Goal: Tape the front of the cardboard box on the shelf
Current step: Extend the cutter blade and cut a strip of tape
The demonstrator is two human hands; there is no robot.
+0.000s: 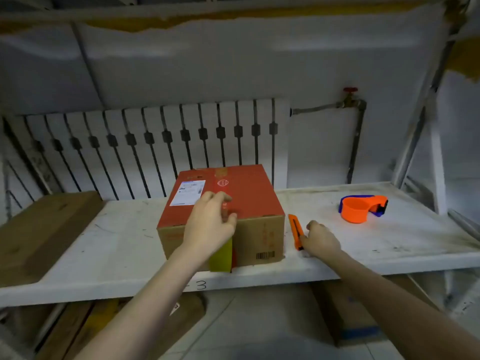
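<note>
A cardboard box [249,201] with a red top and a white label stands on the white shelf [124,245], near its front edge. My left hand [210,222] rests on the box's front top edge, fingers curled over it. Under that hand, a strip of yellowish tape [220,255] runs down the box's front face. My right hand [320,239] lies on the shelf to the right of the box, fingers on the near end of an orange utility knife [295,229]. An orange and blue tape dispenser [362,207] sits further right on the shelf.
A flat piece of brown cardboard [41,235] lies on the shelf's left end. A radiator [155,146] and a pipe with a red valve [350,98] are on the wall behind. More cardboard lies on the floor below the shelf.
</note>
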